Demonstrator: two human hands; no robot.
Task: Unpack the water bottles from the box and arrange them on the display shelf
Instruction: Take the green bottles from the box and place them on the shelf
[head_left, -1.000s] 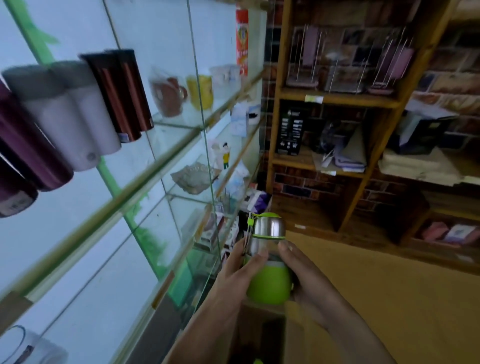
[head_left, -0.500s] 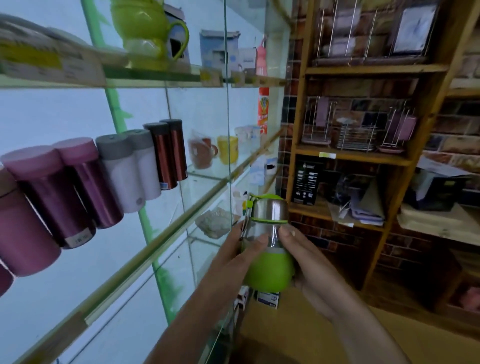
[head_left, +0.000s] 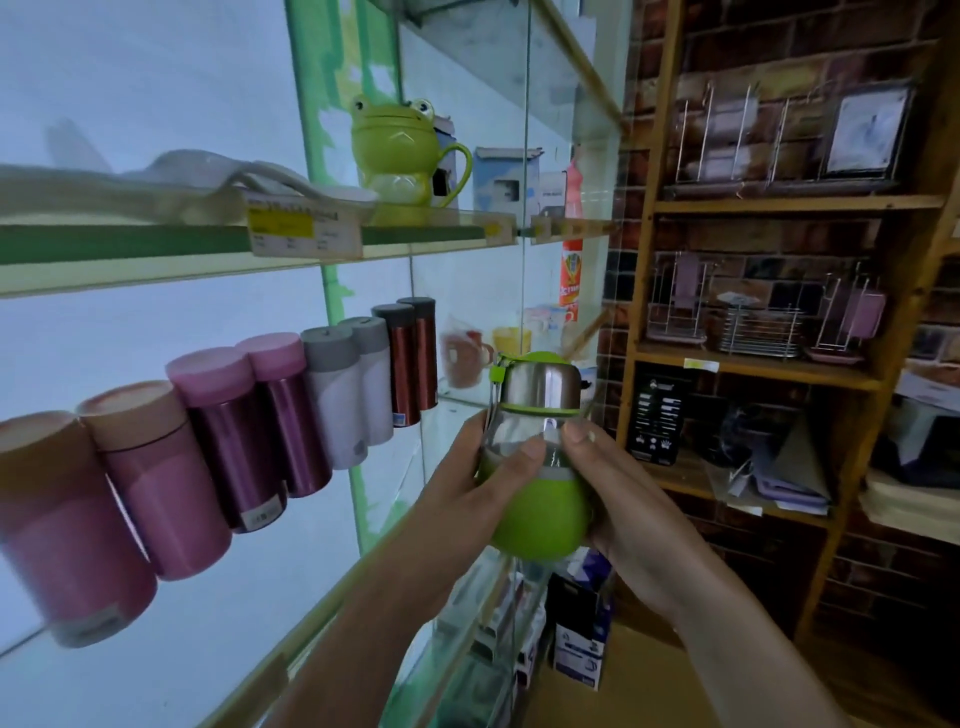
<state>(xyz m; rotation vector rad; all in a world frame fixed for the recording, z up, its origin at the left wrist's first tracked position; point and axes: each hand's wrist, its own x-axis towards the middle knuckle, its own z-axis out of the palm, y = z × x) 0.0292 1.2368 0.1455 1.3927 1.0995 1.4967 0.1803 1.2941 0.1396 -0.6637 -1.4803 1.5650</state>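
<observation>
Nearest, the left hand and right hand both curl round a small bottle. They hold it upright in the air, just in front of the glass shelf. The bottle has a rounded green base, a clear middle and a brushed steel cap. On the shelf to the left runs a row of smooth flasks, pink, maroon, white and copper, the nearest blurred. On the shelf above sits a glossy frog mug. Far right, wooden shelving against a dark brick wall carries wire racks. Its lower goods are hard to make out.
</observation>
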